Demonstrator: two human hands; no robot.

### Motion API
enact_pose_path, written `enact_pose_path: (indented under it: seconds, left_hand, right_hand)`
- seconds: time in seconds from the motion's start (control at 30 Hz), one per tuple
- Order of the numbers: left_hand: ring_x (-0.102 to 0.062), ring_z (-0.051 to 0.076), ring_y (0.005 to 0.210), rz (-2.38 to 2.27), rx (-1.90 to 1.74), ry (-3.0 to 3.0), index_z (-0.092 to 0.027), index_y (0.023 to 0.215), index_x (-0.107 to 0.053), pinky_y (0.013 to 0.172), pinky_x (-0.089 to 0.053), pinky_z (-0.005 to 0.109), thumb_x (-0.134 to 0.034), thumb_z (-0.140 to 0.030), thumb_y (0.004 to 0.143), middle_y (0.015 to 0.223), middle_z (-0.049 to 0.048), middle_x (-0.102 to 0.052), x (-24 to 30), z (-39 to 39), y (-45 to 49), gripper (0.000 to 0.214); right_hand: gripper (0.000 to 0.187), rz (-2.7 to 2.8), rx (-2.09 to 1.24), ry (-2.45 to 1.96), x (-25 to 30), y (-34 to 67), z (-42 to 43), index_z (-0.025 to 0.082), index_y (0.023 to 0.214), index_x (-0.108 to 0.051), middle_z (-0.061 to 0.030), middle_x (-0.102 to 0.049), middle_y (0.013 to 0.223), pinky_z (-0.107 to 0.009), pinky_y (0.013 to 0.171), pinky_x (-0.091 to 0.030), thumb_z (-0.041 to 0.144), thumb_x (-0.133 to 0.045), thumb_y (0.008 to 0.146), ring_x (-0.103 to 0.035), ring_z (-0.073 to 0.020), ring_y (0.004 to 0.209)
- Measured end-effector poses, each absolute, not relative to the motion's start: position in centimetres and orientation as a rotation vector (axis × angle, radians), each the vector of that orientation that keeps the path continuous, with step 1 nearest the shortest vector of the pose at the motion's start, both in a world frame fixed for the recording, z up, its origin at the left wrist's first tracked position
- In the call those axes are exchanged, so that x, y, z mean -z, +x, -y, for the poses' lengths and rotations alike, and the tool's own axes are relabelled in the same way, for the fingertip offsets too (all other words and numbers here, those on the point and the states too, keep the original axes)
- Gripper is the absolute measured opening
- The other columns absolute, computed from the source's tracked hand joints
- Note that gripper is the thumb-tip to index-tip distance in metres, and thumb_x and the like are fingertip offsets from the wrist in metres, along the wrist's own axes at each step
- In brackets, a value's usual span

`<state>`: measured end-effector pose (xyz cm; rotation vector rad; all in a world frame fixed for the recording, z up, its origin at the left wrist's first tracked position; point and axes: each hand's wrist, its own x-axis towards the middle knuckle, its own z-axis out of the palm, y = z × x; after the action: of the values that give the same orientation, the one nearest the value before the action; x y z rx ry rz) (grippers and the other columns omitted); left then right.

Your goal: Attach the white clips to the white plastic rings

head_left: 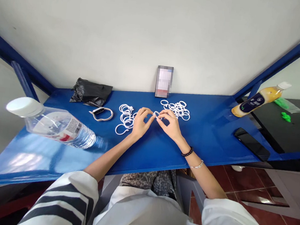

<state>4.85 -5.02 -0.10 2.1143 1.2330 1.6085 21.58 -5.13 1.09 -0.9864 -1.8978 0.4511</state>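
My left hand (pixel 141 123) and my right hand (pixel 170 125) meet over the middle of the blue table (pixel 207 133). Both pinch one small white ring (pixel 156 114) between their fingertips. A linked cluster of white rings (pixel 125 119) lies just left of my left hand. A loose pile of white rings (pixel 176 108) lies just behind my right hand. My right wrist wears a dark bead bracelet and a thin silver bangle.
A clear water bottle (pixel 56 125) stands at the left, a crumpled black bag (pixel 90 92) and a watch (pixel 101 113) behind it. A phone (pixel 164 81) leans on the wall. At the right are a dark phone (pixel 251 143) and an orange drink bottle (pixel 260 98).
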Motion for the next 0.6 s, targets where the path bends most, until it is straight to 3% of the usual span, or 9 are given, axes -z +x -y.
enact_pose_path:
  seconds: [0.1, 0.23, 0.6]
  left_hand:
    - [-0.056, 0.015, 0.080, -1.204, -1.614, 2.116, -0.018, 0.086, -0.061, 0.065, -0.048, 0.025, -0.057, -0.029, 0.092, 0.087, 0.0053, -0.061, 0.07, 5.03, 4.83, 0.013]
    - [-0.056, 0.015, 0.080, -1.185, -1.608, 2.117, -0.018, 0.085, -0.062, 0.065, -0.049, 0.026, -0.056, -0.028, 0.093, 0.087, 0.0055, -0.061, 0.15, 4.99, 4.76, 0.014]
    - [-0.057, 0.016, 0.080, -1.192, -1.567, 2.143, -0.019, 0.077, -0.058, 0.070, -0.048, 0.030, -0.056, -0.025, 0.092, 0.086, 0.0047, -0.061, 0.42, 4.74, 4.55, 0.017]
  right_hand:
    - [0.017, 1.891, -0.512, -0.984, -1.17, 21.57, 5.23, 0.022, 0.103, -0.064, -0.0093, -0.063, 0.111, -0.035, 0.079, -0.053, 0.028, -0.059, 0.088, -0.058, -0.0227, 0.107]
    - [0.032, 1.908, -0.572, -1.029, -0.95, 21.51, 5.21, 0.024, 0.120, -0.058, -0.0094, -0.063, 0.123, -0.039, 0.089, -0.052, 0.028, -0.059, 0.088, -0.057, -0.0238, 0.114]
    - [0.036, 1.909, -0.576, -1.039, -0.82, 21.53, 5.09, 0.024, 0.119, -0.057, -0.0088, -0.063, 0.115, -0.039, 0.085, -0.052, 0.026, -0.063, 0.083, -0.060, -0.0228, 0.104]
